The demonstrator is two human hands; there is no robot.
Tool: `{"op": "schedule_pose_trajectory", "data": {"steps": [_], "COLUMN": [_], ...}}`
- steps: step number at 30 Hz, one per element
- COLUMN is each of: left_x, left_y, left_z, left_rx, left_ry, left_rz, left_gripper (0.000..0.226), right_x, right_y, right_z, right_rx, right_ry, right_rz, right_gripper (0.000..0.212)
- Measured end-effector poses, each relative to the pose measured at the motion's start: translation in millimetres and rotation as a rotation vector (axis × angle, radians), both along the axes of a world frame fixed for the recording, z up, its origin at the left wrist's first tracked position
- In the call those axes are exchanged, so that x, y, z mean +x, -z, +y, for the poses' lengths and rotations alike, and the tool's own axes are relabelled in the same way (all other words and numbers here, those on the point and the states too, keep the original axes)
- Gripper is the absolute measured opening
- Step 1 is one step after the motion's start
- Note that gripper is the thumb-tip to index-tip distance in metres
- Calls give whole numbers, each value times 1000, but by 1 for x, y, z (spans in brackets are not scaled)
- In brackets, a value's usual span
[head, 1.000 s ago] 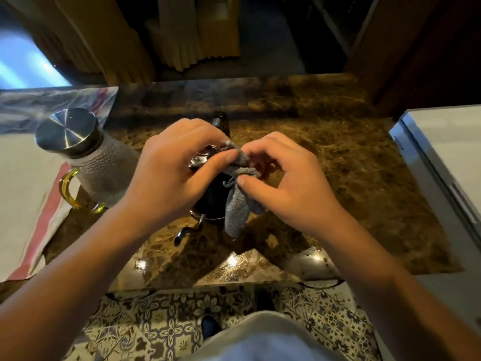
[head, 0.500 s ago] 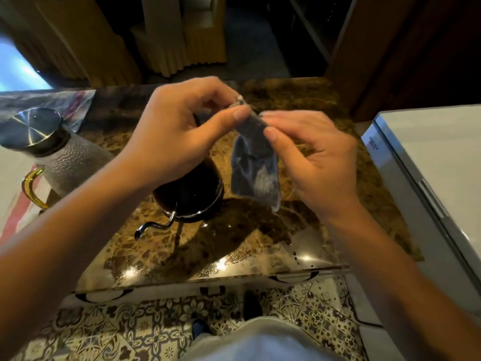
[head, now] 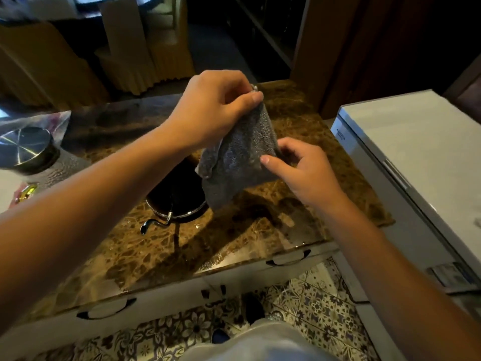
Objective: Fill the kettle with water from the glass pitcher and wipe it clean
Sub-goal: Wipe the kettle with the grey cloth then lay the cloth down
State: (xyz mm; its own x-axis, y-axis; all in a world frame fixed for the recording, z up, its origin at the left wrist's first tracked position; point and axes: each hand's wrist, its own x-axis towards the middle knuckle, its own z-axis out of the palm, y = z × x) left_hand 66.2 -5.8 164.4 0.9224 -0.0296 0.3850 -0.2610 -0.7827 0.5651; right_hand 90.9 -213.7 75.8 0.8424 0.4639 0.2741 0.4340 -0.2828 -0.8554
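Both hands hold a grey cloth (head: 239,157) up over the black kettle (head: 177,196) on the marble counter (head: 260,230): L hand (head: 210,110) pinches its top corner, R hand (head: 304,170) grips the side; glass pitcher (head: 33,157) at far left.

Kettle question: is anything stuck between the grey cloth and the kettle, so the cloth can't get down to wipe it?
Nothing visible. The grey cloth hangs from the left hand and right hand just above the kettle, with only air between.
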Motion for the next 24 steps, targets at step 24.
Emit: {"op": "schedule_pose_trajectory", "data": {"steps": [24], "left_x": [98], "left_y": [81], "left_z": [-66], "left_rx": [-618], "left_ry": [-89], "left_rz": [430], "left_gripper": [16], "right_x": [161], "right_y": [-3], "right_z": [-130], "right_rx": [-1], "right_ry": [75], "right_rz": [30], "right_gripper": [13]}}
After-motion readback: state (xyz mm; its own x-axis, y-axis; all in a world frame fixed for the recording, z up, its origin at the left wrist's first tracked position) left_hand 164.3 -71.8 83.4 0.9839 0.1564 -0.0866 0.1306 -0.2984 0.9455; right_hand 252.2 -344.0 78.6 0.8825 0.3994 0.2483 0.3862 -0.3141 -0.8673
